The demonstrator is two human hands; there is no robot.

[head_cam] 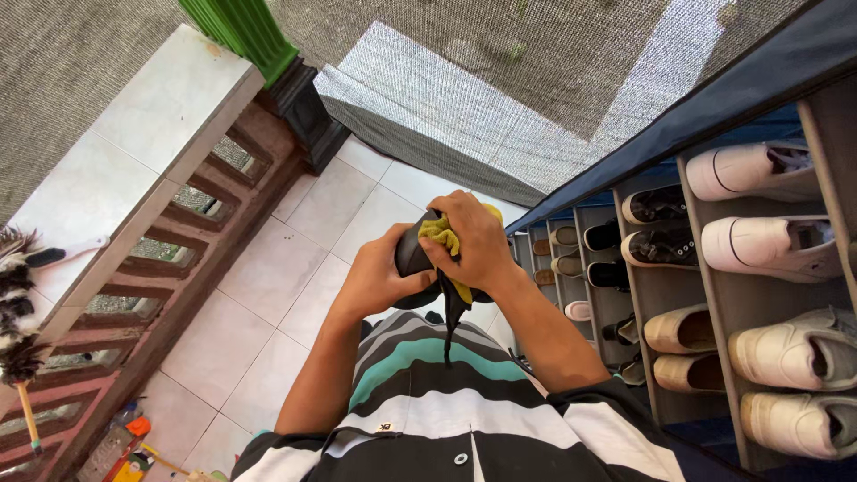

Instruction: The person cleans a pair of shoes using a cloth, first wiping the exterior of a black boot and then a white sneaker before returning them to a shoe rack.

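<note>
My left hand [375, 275] grips a dark grey shoe [412, 254] from below, held up in front of my striped shirt. My right hand [473, 239] presses a yellow cloth [441, 234] against the top of the shoe; a dark strap or lace [449, 312] hangs down from it. Both hands are closed around these things, so most of the shoe is hidden.
A tall shoe rack [723, 295] on the right holds white sneakers [759, 170], dark shoes [656, 205] and beige slip-ons [678, 330]. A tiled ledge with a brown balustrade [152, 259] runs on the left, a feather duster [18, 303] lying on it. A green pillar [245, 31] stands beyond, with pale floor tiles below.
</note>
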